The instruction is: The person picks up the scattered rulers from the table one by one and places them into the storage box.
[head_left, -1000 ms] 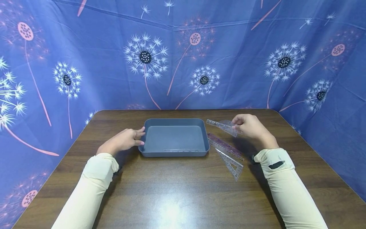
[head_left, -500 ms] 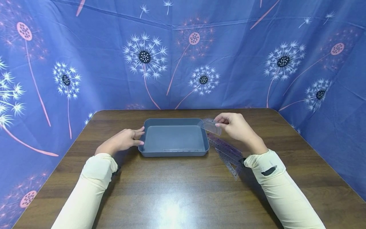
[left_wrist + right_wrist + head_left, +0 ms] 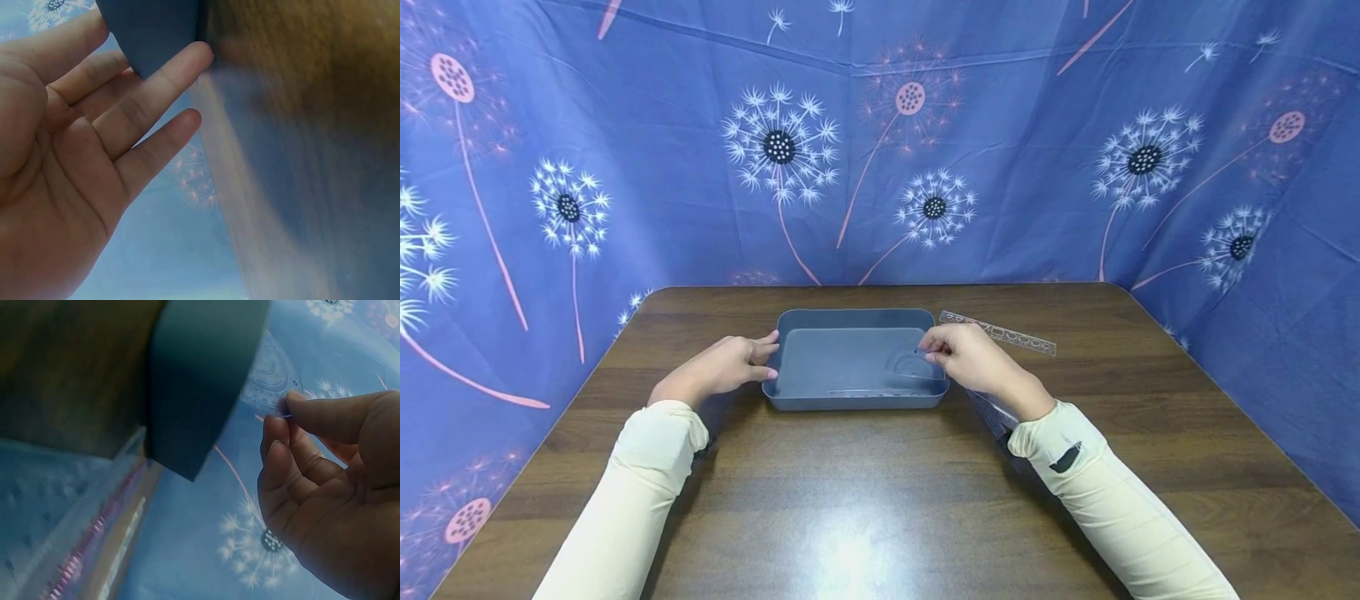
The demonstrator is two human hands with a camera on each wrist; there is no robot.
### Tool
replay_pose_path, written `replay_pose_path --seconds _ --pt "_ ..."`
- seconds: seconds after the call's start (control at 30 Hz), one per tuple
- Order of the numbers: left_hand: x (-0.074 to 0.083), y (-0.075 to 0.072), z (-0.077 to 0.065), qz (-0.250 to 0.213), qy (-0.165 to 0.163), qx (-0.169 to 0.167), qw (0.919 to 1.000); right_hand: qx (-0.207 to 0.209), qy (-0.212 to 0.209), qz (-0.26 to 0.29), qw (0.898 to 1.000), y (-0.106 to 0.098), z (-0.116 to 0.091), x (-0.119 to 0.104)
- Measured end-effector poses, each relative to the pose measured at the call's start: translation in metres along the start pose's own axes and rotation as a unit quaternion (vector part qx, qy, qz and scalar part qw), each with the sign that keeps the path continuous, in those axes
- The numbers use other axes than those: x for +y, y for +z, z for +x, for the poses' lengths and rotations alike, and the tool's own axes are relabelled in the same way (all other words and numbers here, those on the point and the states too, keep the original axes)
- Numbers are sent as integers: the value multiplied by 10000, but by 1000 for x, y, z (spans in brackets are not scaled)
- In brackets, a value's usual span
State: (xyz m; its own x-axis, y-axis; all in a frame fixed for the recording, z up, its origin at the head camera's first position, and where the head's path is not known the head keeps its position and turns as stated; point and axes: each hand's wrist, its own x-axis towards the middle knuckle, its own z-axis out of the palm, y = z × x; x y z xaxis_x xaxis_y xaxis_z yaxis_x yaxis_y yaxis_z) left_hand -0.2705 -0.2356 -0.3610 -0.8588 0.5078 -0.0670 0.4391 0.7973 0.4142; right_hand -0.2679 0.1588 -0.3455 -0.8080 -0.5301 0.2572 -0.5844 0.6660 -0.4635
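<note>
A grey-blue rectangular tray (image 3: 857, 403) sits on the wooden table. My right hand (image 3: 973, 357) pinches a clear protractor (image 3: 904, 364) between thumb and fingertips, above the tray's right part; the right wrist view shows the protractor (image 3: 267, 375) beyond the tray's wall (image 3: 200, 375). At the opposite end, my left hand (image 3: 722, 368) touches the tray's left side, its fingers (image 3: 153, 94) fairly straight in the left wrist view. Inside the tray, along the front wall, lies a clear straight strip, probably a ruler (image 3: 865, 392).
Behind my right hand lies a clear stencil ruler (image 3: 1021, 337) with cut-out shapes. A clear set square (image 3: 991, 412) is mostly covered by my right forearm. A purple ruler (image 3: 94, 528) shows in the right wrist view. Blue dandelion-print cloth (image 3: 850, 167) hangs behind the table.
My right hand has carried the protractor leftward from beside the stencil ruler to over the tray. The stencil ruler stays on the table. My left hand has kept its place.
</note>
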Motion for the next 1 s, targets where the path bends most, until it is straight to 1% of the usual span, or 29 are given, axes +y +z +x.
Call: replay_pose_path --seconds 0.1,0.33,0.43,0.57,0.67,0.8,0.9,1.0 --pt "0 1 1 42 -7 1 10000 -179 -17 -16 9998 7 0 -1" --pt "0 1 1 37 -52 15 10000 -488 -136 -106 9987 20 2 5" --pt "0 1 1 55 -24 17 10000 -555 -132 -125 9983 23 1 7" --pt "1 1 2 62 -9 15 10000 -522 -212 -195 9982 25 2 9" --pt "2 0 2 43 -29 11 10000 -483 -335 -300 9978 26 1 10" --pt "2 1 1 42 -40 23 10000 -541 -684 -460 9951 25 0 9" --pt "1 2 1 65 -32 34 10000 -726 -917 -575 9915 25 -1 9" --pt "1 2 1 76 -18 45 10000 -987 -953 -708 9880 25 -2 8"
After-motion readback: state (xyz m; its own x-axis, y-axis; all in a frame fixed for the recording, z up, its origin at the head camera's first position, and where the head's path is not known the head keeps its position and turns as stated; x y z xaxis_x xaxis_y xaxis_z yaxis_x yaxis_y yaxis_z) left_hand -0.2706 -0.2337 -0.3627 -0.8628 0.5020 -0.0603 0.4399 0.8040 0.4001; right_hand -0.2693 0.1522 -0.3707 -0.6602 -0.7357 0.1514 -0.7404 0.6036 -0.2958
